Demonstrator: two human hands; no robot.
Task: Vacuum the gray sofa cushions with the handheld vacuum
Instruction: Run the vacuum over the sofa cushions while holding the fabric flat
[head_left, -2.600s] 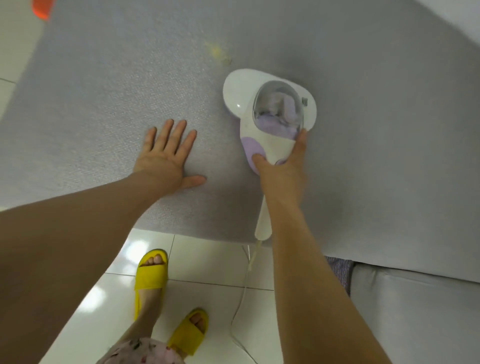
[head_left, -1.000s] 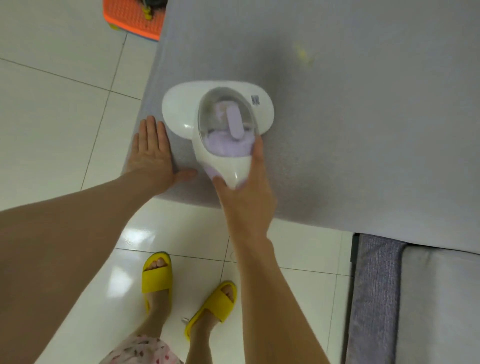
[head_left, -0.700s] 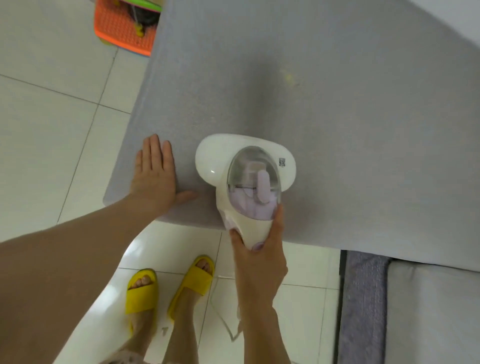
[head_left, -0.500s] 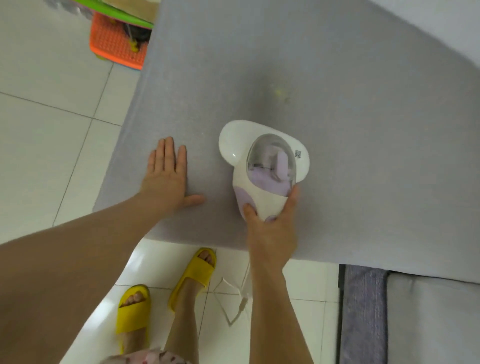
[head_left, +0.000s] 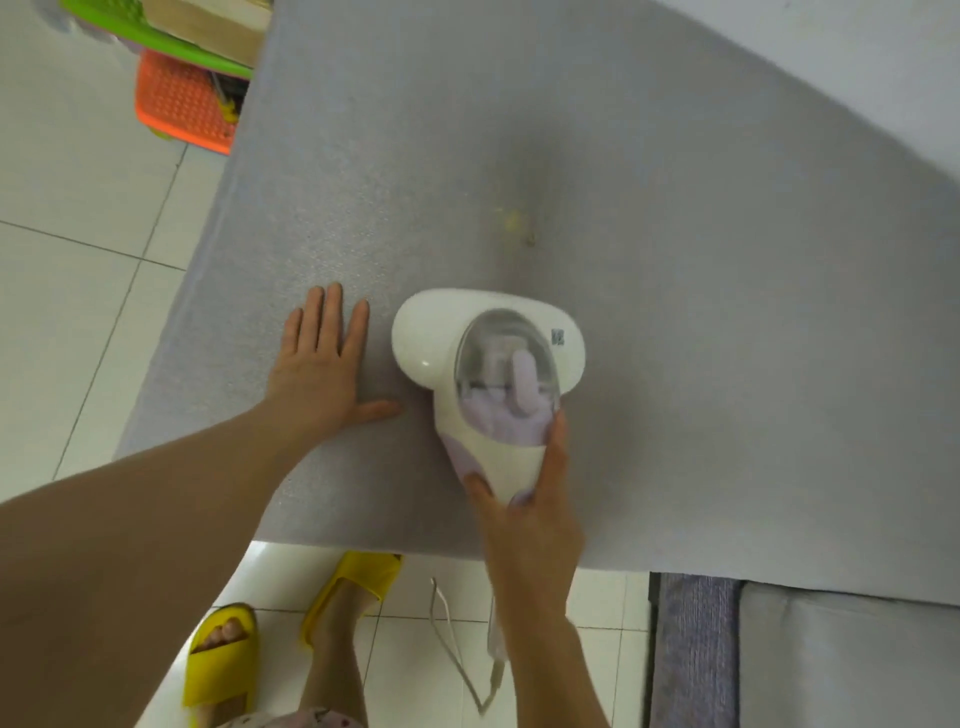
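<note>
Though it's white, vacuum (head_left: 491, 379) shows lilac.

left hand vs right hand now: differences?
Pose: left hand lies flat, fingers straight, on the gray cushion; right hand grips the handheld vacuum by its handle. Place: left hand beside the vacuum's head; right hand behind it, near the cushion's front edge. Both bare, over the same cushion.

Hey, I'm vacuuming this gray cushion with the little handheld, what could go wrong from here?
The cord loops on the floor right beside your yellow slipper; a step could snag it and jerk the vacuum. Your left hand lies flat on the cushion close to the vacuum's head, so a sideways pass may bump its thumb. The yellow spot ahead might smear rather than lift.
</note>
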